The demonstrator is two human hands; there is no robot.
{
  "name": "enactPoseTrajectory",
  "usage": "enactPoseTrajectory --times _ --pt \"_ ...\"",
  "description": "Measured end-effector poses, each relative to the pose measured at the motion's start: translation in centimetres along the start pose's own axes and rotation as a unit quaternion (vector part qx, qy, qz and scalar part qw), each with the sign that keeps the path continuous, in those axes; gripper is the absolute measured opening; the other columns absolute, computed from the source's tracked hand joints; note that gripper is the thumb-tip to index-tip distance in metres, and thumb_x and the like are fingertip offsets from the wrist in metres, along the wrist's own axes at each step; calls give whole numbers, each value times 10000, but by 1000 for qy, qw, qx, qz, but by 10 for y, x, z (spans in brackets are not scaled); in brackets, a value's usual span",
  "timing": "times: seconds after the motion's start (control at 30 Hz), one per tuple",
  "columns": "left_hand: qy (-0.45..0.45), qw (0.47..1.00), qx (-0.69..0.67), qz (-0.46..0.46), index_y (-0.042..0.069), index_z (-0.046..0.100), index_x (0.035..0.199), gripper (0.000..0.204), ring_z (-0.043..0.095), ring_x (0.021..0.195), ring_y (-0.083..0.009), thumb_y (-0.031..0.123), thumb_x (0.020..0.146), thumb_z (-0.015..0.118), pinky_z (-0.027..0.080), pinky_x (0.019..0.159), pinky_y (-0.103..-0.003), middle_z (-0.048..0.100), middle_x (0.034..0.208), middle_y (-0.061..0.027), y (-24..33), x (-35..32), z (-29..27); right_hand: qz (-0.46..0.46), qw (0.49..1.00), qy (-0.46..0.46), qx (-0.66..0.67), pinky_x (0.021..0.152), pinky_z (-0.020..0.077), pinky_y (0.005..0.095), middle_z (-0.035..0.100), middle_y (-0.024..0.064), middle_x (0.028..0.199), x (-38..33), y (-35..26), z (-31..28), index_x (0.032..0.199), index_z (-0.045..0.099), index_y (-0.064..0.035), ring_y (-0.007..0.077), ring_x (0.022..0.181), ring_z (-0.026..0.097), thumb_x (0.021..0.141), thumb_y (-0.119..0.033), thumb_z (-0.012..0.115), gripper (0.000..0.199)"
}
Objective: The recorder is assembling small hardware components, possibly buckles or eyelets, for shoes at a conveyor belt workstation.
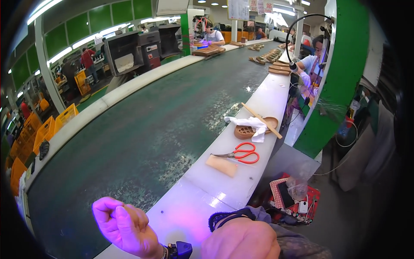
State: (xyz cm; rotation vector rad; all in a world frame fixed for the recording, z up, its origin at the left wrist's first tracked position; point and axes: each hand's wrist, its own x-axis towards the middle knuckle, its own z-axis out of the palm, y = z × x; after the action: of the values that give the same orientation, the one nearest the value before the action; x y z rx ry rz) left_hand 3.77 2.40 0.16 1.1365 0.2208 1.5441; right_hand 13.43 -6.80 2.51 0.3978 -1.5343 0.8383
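Note:
My left hand (125, 226) is raised at the lower left, over the near edge of the belt. Its fingers are curled in and the thumb presses on them; whatever they may hold is hidden. My right hand (241, 239) shows only its back at the bottom edge, fingers out of sight. Ahead on the white ledge lie scissors with red handles (245, 153), their blades touching a pale tan block (221, 165). Beyond them sits a brown shoe sole (245, 132), with a white cloth (254, 125) and a wooden stick (261, 120) across it.
A dark green conveyor belt (142, 125) runs along the ledge's left side. Farther off are rows of soles (269, 56) and co-workers. A green machine post (336, 103) stands at the right, above a red box of small items (308, 203). Orange crates (45, 131) line the far left.

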Motion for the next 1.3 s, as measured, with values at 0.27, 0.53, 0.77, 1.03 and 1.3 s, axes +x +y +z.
enactPoseTrajectory --times 0.27,0.53,0.77,1.03,1.3 --pt "16 999 35 2 18 383 838 130 175 327 -3 94 804 483 103 313 -196 246 413 57 -6 -4 6 -3 1000 0 -1 433 406 301 541 116 660 -4 -11 -1 719 534 51 225 494 521 806 -74 522 153" --pt "0 999 43 -13 22 446 857 95 312 474 -44 112 869 419 250 449 -178 353 562 26 18 -9 20 252 939 175 -153 486 376 257 487 45 608 7 -5 -11 744 498 4 131 533 477 777 -64 515 77" --pt "262 963 22 51 33 415 795 137 288 395 -31 127 804 514 215 388 -174 329 492 32 -9 4 23 218 882 155 -388 528 385 281 512 81 674 7 34 -33 808 478 -24 209 579 506 788 -61 503 49" --pt "68 994 84 32 23 467 811 207 448 609 -120 194 878 371 355 552 -242 434 661 -20 2 -8 15 179 844 155 -481 511 395 338 479 151 663 3 40 -31 784 447 17 293 566 505 772 -70 472 92" --pt "-1 979 200 -40 87 383 683 176 430 550 -80 93 857 359 330 490 -226 378 615 18 -19 -2 -35 202 792 153 -555 492 440 369 534 165 602 5 44 -28 721 530 -21 334 549 548 725 -127 503 109"
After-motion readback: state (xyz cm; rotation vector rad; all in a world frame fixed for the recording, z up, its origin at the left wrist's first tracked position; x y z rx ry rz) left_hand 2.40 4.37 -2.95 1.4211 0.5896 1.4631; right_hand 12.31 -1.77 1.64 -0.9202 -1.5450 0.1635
